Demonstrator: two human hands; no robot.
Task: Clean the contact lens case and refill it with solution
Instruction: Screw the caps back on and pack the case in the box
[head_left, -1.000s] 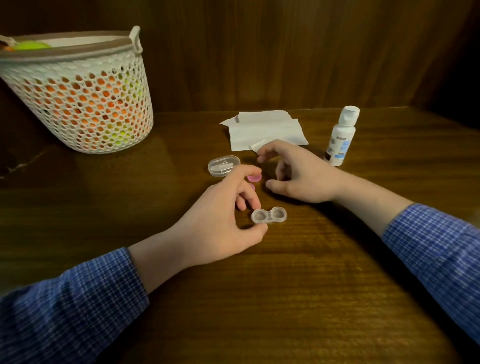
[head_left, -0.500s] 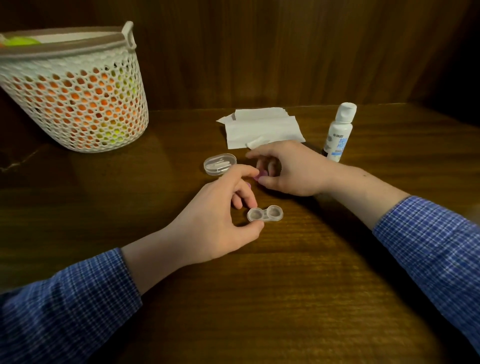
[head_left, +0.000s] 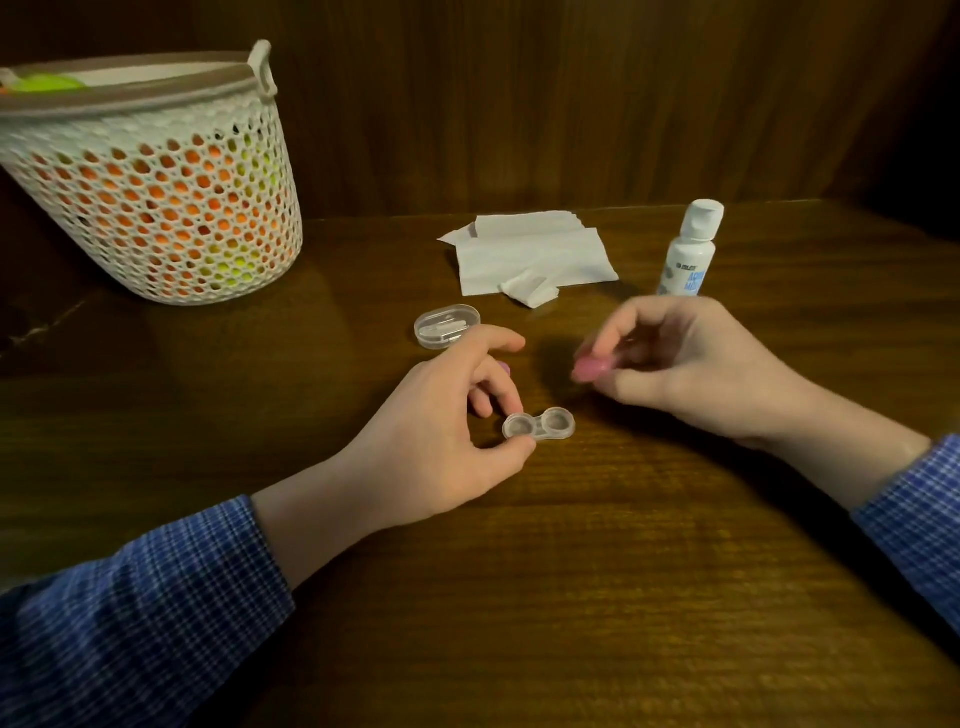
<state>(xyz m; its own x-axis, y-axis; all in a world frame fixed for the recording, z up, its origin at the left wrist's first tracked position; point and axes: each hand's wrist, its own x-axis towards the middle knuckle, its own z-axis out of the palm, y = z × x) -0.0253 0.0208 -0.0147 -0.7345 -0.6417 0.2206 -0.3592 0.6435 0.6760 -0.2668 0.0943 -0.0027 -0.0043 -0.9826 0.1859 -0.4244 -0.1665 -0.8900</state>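
Clear lens case (head_left: 539, 425) flat on the counter (head_left: 597, 597), left hand (head_left: 441, 431) pinching its left well, right hand (head_left: 685, 364) just right of the case, raised, pinching a pink cap (head_left: 592, 370)

The only print stands on the label of the small white bottle (head_left: 688, 254) at about one o'clock on the table (head_left: 571, 571): a short dark brand line above larger blue letters, all too blurred to be read with certainty.
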